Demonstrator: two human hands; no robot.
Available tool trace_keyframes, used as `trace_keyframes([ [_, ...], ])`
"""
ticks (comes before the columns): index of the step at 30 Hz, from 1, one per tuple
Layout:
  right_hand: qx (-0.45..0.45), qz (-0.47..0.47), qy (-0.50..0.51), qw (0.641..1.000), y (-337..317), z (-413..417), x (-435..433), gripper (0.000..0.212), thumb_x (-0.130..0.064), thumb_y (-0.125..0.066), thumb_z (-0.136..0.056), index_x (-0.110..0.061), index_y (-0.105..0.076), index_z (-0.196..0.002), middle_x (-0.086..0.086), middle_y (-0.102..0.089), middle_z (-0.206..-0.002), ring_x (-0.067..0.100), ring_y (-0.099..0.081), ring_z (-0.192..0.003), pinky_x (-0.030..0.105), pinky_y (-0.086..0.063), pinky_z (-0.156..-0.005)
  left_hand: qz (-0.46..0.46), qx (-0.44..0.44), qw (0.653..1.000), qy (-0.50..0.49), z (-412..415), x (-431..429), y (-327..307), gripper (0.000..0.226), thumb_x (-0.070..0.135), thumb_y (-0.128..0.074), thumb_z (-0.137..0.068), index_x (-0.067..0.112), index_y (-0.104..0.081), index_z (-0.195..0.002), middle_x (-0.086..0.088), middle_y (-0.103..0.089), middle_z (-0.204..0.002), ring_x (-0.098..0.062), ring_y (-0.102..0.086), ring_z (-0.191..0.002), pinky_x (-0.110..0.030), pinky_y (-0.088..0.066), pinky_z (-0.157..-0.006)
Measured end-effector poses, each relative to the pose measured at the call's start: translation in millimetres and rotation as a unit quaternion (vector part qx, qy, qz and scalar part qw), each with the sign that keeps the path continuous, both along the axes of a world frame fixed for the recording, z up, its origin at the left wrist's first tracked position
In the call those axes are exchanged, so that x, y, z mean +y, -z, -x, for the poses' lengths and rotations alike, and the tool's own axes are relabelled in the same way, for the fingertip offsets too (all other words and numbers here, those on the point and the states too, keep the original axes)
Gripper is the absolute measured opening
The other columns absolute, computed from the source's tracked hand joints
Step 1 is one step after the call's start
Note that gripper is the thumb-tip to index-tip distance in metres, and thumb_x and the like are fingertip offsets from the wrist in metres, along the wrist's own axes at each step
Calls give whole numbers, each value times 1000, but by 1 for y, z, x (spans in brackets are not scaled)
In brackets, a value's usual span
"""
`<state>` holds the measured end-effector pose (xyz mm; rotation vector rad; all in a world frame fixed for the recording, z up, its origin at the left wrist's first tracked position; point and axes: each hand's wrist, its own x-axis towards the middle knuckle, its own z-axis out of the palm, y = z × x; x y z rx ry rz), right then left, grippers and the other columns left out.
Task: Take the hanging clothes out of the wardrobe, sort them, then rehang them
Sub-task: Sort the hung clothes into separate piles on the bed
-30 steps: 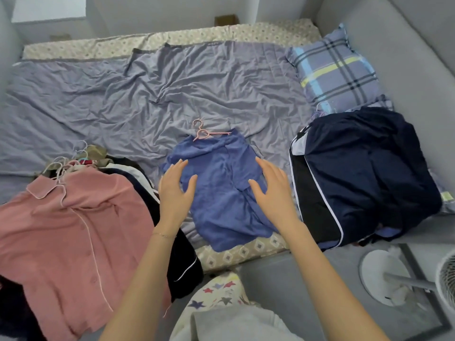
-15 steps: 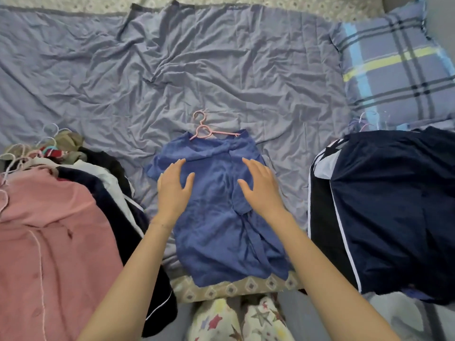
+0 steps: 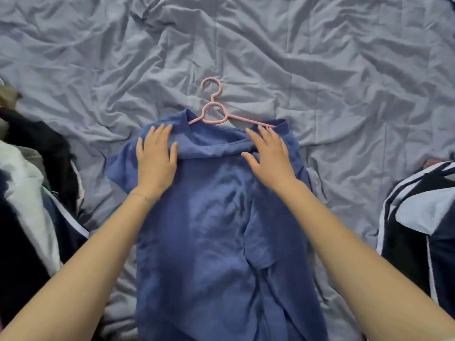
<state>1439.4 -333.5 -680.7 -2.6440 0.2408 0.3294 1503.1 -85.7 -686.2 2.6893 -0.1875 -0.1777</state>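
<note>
Below me the whole view is taken up by a bed (image 3: 344, 168) spread with a grey-lavender sheet (image 3: 307, 57). The sheet is heavily crumpled, with long creases running across it and a knot of folds near the top left. The light is soft and even, leaving only faint shadows in the creases. It may come from above, though I cannot tell its source.

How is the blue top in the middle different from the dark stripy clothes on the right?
The blue top is plain mid-blue; the dark clothes are navy with white stripes. The left hand and right hand rest on the blue top; nothing touches the dark clothes. Both lie on the wrinkled sheet.
</note>
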Motion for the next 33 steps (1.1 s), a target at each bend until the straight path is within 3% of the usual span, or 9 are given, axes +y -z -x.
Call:
trace_keyframes([
  [5, -12, 29, -9, 999, 33, -39, -8, 63, -45, -44, -100, -22, -22, -155, 7, -24, -159, 27, -16, -148, 47, -9, -120, -57, -37, 997, 28, -28, 1, 32, 36, 19, -42, -102, 5, -51, -134, -15, -55, -135, -34, -47, -126, -47, -24, -112],
  [10, -65, 35, 34, 997, 33, -40, -1, 44, -42, -49, -99, -14, -52, -133, 13, -49, -122, 33, -44, -117, 41, -27, -107, -43, -62, 997, 5, -20, 2, 31, 19, 17, -52, -96, 4, -61, -106, -18, -60, -106, -39, -51, -98, -44, -34, -85],
  [15, -92, -73, 87, 989, -18, -9, 3, 24, -35, -58, -96, -12, -65, -100, 7, -53, -98, 30, -58, -91, 39, -41, -81, 57, -43, 997, 5, 8, 20, -13, 10, 15, -59, -93, 6, -63, -96, -11, -60, -93, -31, -53, -88, -39, -38, -79],
  [20, -90, -111, 70, 987, -109, 27, 14, 20, -36, -59, -95, -18, -65, -93, -6, -49, -90, 12, -58, -82, 35, -44, -67, 95, -12, 994, 50, 33, 47, -96, 8, 16, -61, -93, 10, -64, -98, -5, -63, -87, -28, -57, -82, -37, -41, -74],
  [22, -98, -128, 73, 984, -146, 42, 20, 17, -34, -62, -94, -18, -67, -92, -11, -45, -82, -6, -53, -76, 30, -40, -66, 110, -10, 992, 61, 43, 61, -132, 8, 19, -61, -94, 15, -64, -99, 0, -65, -90, -21, -58, -83, -33, -41, -73],
  [24, -102, -130, 85, 983, -180, 59, 25, 16, -33, -64, -93, -18, -68, -91, -14, -43, -78, -11, -49, -73, 28, -38, -67, 108, -24, 992, 62, 54, 76, -166, 8, 22, -62, -94, 20, -66, -100, 4, -66, -91, -16, -58, -84, -29, -40, -72],
  [27, -119, -138, 115, 977, -236, 89, 41, 13, -33, -65, -92, -22, -67, -84, -14, -45, -74, -2, -49, -72, 27, -36, -70, 108, -28, 991, 76, 75, 97, -223, 4, 22, -62, -93, 19, -65, -94, 6, -64, -87, -16, -56, -81, -33, -42, -73],
  [31, -131, -54, 163, 976, -296, 133, 69, 19, -47, -64, -89, -30, -73, -86, -13, -55, -81, 17, -54, -92, 50, -33, -101, 123, -24, 986, 113, 110, 115, -286, 10, 14, -58, -95, 19, -57, -86, 7, -56, -81, -17, -51, -79, -27, -32, -69],
  [33, -137, -66, 196, 969, -322, 156, 82, 19, -53, -63, -87, -37, -73, -86, -12, -60, -86, 19, -55, -97, 51, -35, -100, 127, -27, 984, 118, 128, 124, -312, 12, 13, -56, -95, 20, -54, -85, 4, -56, -82, -18, -50, -80, -29, -32, -69],
])
